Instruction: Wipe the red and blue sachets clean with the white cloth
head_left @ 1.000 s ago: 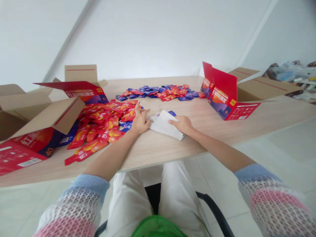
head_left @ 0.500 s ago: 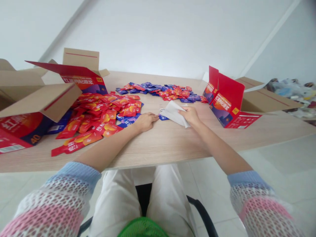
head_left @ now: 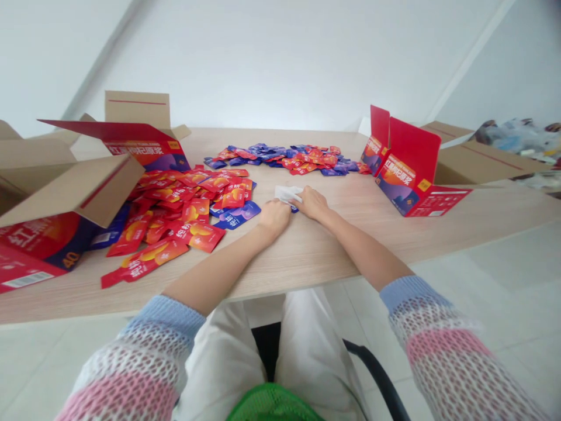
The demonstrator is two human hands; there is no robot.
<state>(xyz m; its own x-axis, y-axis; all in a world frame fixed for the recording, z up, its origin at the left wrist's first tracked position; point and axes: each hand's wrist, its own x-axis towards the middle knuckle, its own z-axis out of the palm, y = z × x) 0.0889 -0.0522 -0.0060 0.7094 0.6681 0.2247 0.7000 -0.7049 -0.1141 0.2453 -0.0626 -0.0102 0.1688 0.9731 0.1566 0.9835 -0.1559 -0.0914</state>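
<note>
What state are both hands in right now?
Left hand: curled against the white tissue; grip unclear.
Right hand: resting on the same tissue; cannot tell if holding.

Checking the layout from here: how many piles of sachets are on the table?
2: a mostly red pile at left, a mixed red-and-blue pile farther back; cartons may hide more.

On the table (head_left: 333, 257), a heap of sachets (head_left: 175, 216) lies left of a folded cloth (head_left: 284, 193), with a second spread of sachets (head_left: 280, 158) behind it; an open cardboard box (head_left: 65, 181) sits far left, and a printed carton (head_left: 405, 175) stands right, before another box (head_left: 482, 166)
</note>
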